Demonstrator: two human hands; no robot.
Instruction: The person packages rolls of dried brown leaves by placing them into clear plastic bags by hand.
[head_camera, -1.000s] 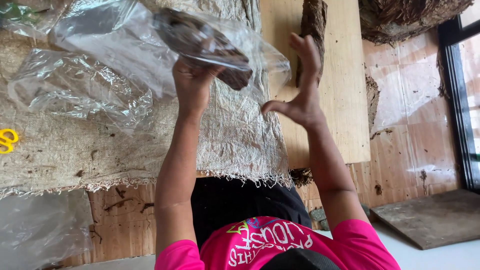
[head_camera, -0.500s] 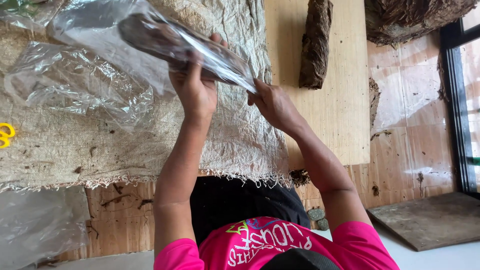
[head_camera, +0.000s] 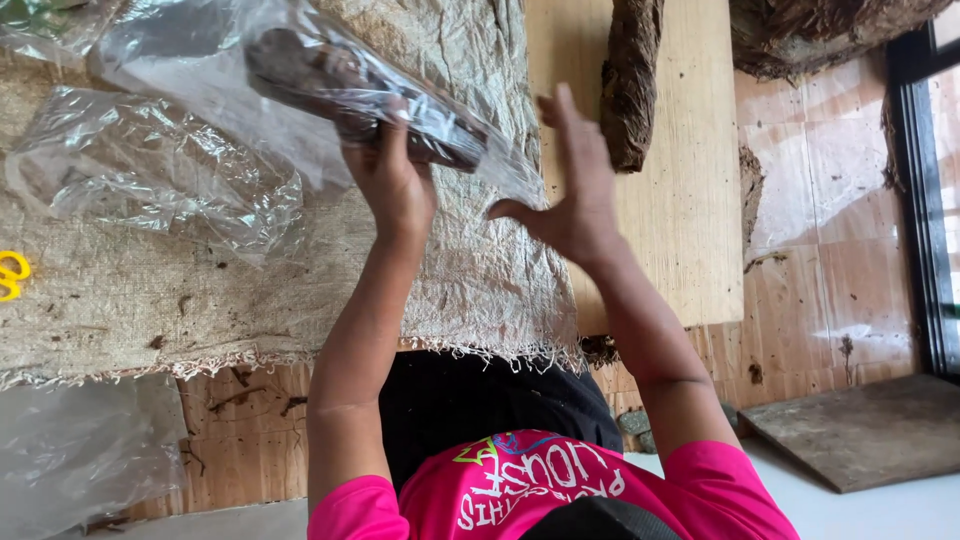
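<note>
My left hand (head_camera: 395, 185) is shut around a dark brown rolled bundle (head_camera: 340, 75) that sits inside a clear plastic bag (head_camera: 190, 60). It holds the bundle tilted above the woven sack cloth (head_camera: 200, 300). My right hand (head_camera: 575, 190) is just right of the bag's lower end, fingers spread and holding nothing. Its thumb points toward the plastic, and I cannot tell if it touches it.
Crumpled clear plastic (head_camera: 150, 170) lies on the cloth at the left, with yellow scissor handles (head_camera: 10, 275) at the left edge. A second dark roll (head_camera: 630, 80) rests on a pale wooden board (head_camera: 690, 200). A heap of dark material (head_camera: 820, 35) sits top right. Another plastic sheet (head_camera: 70, 450) lies bottom left.
My right hand came in to the bag's end half a second ago, then pulled away to the right and opened. My left hand kept its grip and shifted the bundle slightly.
</note>
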